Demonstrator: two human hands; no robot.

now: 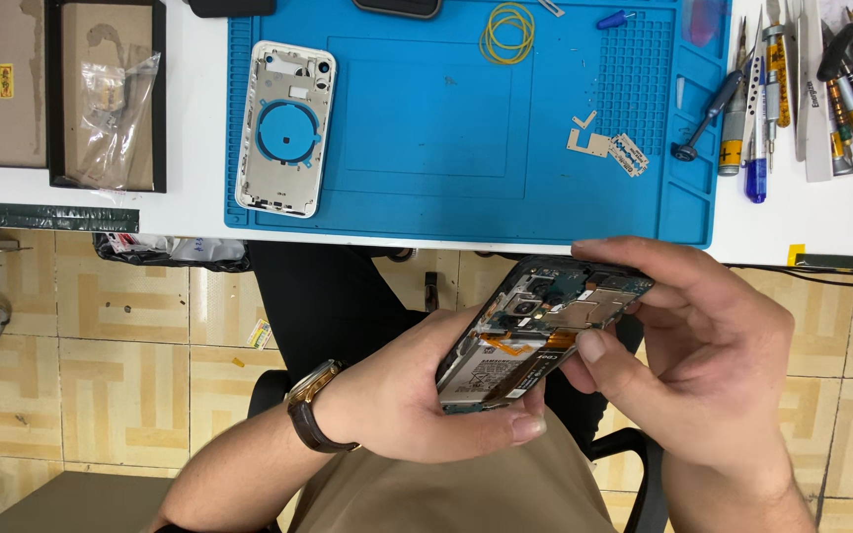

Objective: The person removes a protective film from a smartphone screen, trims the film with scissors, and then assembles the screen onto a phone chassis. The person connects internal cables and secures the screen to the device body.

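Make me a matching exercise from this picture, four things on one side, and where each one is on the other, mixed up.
Things:
1. opened phone
2. phone back cover
3. yellow rubber bands
4. screwdrivers

Places:
A. top middle of the blue mat
B. white table, right of the mat
C. held in both hands, off the table
D. left edge of the mat

Pairs: 1-C, 2-D, 3-A, 4-B

A phone repair workshop: a white bench (180, 212) carries a blue silicone work mat (426, 118), a stripped phone back housing (285, 128), and a row of precision screwdrivers (757, 109), above a tiled floor (101, 365).
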